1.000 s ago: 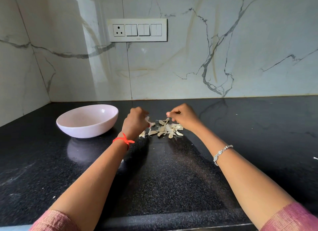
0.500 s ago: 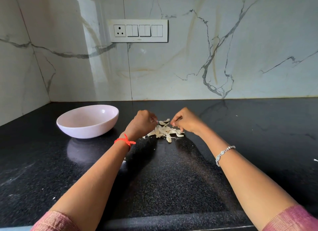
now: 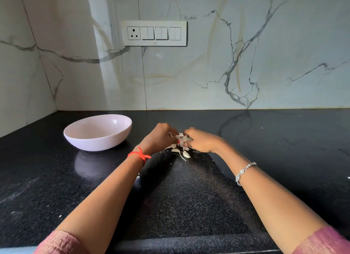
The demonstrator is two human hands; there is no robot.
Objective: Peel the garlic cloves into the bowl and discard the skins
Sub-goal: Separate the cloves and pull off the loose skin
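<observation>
A small heap of pale garlic skins (image 3: 180,146) lies on the black counter, right of a pale pink bowl (image 3: 98,140). My left hand (image 3: 160,138) and my right hand (image 3: 203,141) close in on the heap from both sides, fingers curled round the skins and bunching them together. A few loose skins lie just in front of the hands. The inside of the bowl is hidden by its near wall. I cannot make out any clove among the skins.
The black speckled counter (image 3: 189,197) runs to a marble wall at the back and left. A white switch panel (image 3: 154,33) sits on the back wall. The counter's front edge is just below my forearms.
Both hands have moved inward from either side of the skins, pushing the spread-out heap into a tight bunch between them.
</observation>
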